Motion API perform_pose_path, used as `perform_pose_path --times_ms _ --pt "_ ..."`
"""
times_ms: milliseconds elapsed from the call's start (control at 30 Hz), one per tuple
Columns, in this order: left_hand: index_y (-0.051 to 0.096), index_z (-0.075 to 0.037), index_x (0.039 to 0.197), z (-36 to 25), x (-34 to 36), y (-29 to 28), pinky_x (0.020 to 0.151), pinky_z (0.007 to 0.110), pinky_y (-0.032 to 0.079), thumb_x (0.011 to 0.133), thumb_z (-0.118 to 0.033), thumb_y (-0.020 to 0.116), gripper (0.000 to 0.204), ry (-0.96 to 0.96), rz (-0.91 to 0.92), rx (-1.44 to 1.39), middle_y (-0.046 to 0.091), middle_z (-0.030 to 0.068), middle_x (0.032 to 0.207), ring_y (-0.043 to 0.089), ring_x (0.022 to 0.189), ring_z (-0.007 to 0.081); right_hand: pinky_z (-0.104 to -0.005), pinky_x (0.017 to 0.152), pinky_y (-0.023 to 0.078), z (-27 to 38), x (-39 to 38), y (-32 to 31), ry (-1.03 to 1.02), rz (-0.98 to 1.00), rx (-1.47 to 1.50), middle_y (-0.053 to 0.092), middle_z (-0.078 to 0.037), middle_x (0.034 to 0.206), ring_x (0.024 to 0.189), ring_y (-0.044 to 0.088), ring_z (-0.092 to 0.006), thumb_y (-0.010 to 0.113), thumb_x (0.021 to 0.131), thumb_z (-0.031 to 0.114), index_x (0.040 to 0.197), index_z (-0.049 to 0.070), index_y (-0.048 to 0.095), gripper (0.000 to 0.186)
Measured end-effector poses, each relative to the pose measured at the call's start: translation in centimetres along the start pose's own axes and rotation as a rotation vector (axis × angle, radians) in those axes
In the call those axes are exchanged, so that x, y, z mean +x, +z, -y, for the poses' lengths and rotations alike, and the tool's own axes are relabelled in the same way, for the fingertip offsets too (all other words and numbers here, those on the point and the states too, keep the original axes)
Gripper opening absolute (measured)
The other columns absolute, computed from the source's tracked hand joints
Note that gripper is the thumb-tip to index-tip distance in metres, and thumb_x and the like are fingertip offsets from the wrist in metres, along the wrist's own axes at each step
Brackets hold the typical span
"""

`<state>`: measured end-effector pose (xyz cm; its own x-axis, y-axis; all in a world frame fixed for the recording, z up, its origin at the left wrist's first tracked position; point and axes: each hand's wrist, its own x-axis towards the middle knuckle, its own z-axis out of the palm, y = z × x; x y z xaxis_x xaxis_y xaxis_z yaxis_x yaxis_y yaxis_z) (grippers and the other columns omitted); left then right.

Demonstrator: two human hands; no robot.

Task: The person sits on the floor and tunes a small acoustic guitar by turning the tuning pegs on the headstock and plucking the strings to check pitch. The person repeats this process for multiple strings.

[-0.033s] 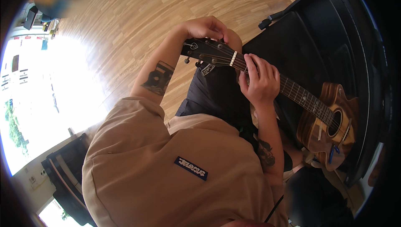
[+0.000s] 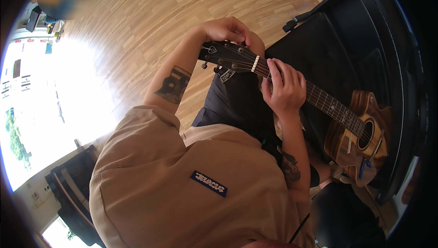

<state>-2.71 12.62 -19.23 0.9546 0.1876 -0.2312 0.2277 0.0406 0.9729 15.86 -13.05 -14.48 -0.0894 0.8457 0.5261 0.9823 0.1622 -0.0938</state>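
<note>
A: Lying across the lap, the acoustic guitar point(image 2: 346, 125) runs body at right, headstock point(image 2: 219, 55) toward upper centre.

B: Hands?

A: Left hand point(image 2: 226, 30) curled shut over the headstock's far edge, at the tuners. Right hand point(image 2: 284, 88) wrapped round the neck just past the nut, fingers pressed on the strings.

B: Surface, room?

A: Wood plank floor point(image 2: 150, 15), bright glare from the window point(image 2: 41, 111) at left. Black case point(image 2: 337, 47) under the guitar's right side, touching.

B: Open space?

A: Floor open up and left; dark furniture point(image 2: 73, 193) lower left.
</note>
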Motion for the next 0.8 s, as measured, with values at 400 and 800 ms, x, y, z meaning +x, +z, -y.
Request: perform_pose_path --times_ms 400,800 --pt "0.078 -0.001 0.113 -1.3 0.3 1.0 0.083 0.027 0.054 0.101 -0.021 0.07 0.025 -0.076 -0.059 0.101 0.078 0.0028 0.103 0.067 0.088 0.0102 -0.0407 0.093 0.051 0.0 0.1 0.0 -0.004 -0.021 0.006 0.07 -0.002 0.124 0.105 0.07 -0.0219 0.072 0.083 0.019 0.133 0.013 0.069 0.05" --pt "0.078 -0.003 0.094 -1.0 1.1 0.8 0.071 0.025 0.048 0.096 -0.027 0.075 0.024 -0.298 -0.122 0.152 0.073 0.0006 0.087 0.062 0.079 0.0062 -0.0401 0.093 0.051 0.0 0.0 -0.1 -0.008 -0.013 0.013 0.07 -0.002 0.124 0.106 0.07 -0.0213 0.073 0.082 0.018 0.133 0.013 0.068 0.051"
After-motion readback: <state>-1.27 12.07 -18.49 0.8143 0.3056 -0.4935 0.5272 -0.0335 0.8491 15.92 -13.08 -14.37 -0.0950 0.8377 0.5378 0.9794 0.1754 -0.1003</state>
